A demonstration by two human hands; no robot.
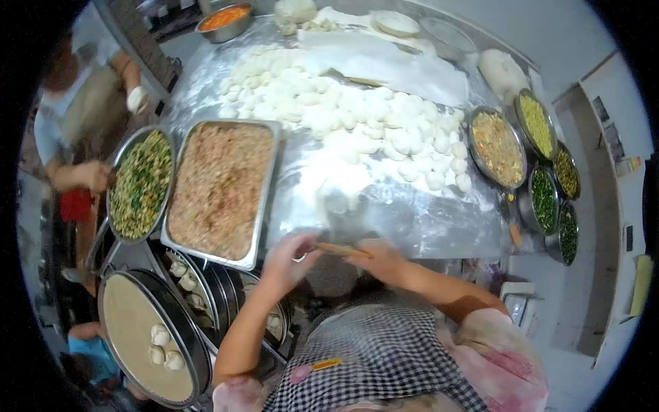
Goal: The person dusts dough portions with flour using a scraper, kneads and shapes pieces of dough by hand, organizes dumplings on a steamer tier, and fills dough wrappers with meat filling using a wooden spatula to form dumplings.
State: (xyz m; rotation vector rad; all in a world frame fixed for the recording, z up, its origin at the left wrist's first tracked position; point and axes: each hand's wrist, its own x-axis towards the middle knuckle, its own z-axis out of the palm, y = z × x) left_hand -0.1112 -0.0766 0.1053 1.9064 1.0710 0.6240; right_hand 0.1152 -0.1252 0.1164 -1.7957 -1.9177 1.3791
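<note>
Above the near edge of the floured metal table (302, 213), my right hand (382, 262) is closed around a short wooden stick (336, 248). The stick's far end points left and reaches the fingers of my left hand (285, 264). Those fingers are curled, and a small white patch shows among them, too blurred to name. Left of my hands is a rectangular steel tray (264, 199) of pinkish minced filling. Many pale, flour-dusted dough pieces (336, 123) lie beyond my hands.
At left stand a pan of green-and-yellow filling (141, 185) and round trays (123, 329) with dumplings. Several filling bowls (498, 147) line the right side. A dough lump (504, 74) and orange-filled bowl (225, 24) sit farther back. A co-worker (89, 103) stands at left; another person (96, 357) is lower left.
</note>
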